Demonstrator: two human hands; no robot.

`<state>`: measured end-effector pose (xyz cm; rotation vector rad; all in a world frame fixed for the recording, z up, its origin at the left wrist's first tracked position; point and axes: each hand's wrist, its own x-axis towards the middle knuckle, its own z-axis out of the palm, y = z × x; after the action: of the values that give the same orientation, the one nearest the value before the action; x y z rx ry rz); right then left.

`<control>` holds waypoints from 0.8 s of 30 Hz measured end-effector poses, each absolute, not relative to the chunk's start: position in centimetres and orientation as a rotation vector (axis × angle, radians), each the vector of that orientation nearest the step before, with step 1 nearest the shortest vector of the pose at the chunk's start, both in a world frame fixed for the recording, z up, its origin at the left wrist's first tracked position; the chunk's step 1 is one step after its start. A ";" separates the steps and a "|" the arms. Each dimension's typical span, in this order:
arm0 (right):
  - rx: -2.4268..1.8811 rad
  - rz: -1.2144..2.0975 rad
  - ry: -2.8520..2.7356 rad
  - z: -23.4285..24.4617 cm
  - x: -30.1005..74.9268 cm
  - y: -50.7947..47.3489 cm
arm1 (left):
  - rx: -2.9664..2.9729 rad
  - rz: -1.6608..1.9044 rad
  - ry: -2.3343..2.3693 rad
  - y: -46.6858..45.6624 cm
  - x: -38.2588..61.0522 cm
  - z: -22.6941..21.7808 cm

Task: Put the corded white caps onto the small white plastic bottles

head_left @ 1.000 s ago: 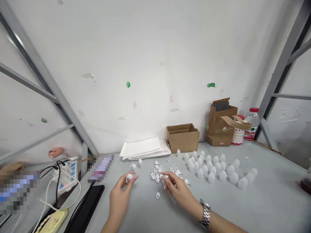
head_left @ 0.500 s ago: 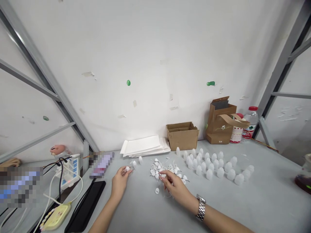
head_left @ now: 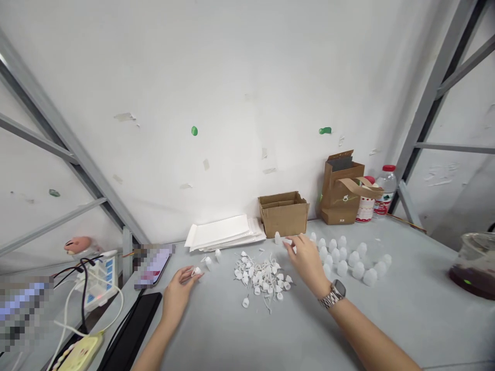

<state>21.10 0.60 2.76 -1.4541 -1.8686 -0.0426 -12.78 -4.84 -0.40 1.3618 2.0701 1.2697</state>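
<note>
A white cap (head_left: 197, 271) is being pinched at the fingertips of the left hand (head_left: 177, 296). The right hand (head_left: 308, 261) is being held out, fingers part-curled, beside the bottles (head_left: 342, 268). A lone bottle (head_left: 277, 238) is standing upright at its 10 o'clock, just beside the fingertips. Whether anything is being gripped there cannot be told. The pile (head_left: 263, 275) is lying at its 7 o'clock.
</note>
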 end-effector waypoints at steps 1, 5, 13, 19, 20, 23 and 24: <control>-1.522 -0.153 -1.866 2.8 21.6 1.0 | 1.361 1.253 2.074 -4.8 -12.8 -0.5; -1.717 -0.373 -1.902 2.5 22.6 1.5 | 1.375 1.153 2.160 -4.8 -12.3 -0.8; -1.754 -0.384 -1.998 1.4 22.6 2.0 | 1.601 1.289 2.381 -6.8 -10.9 0.7; -1.723 -0.365 -2.019 1.2 22.5 2.2 | 2.194 1.392 2.195 -7.6 -7.9 1.0; -1.703 -0.349 -2.017 1.4 22.5 2.1 | 2.298 1.276 2.094 -7.4 -7.2 1.0; -1.539 -0.243 -1.981 2.6 22.1 1.2 | 2.487 0.852 1.816 -5.9 -5.1 1.3; -1.442 -0.168 -1.974 3.1 21.8 0.7 | 2.489 0.777 1.763 -5.3 -4.6 1.4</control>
<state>21.76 0.67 3.13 -1.4424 -1.9737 -0.1680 -4.56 -5.25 1.43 2.4895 1.7629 0.7773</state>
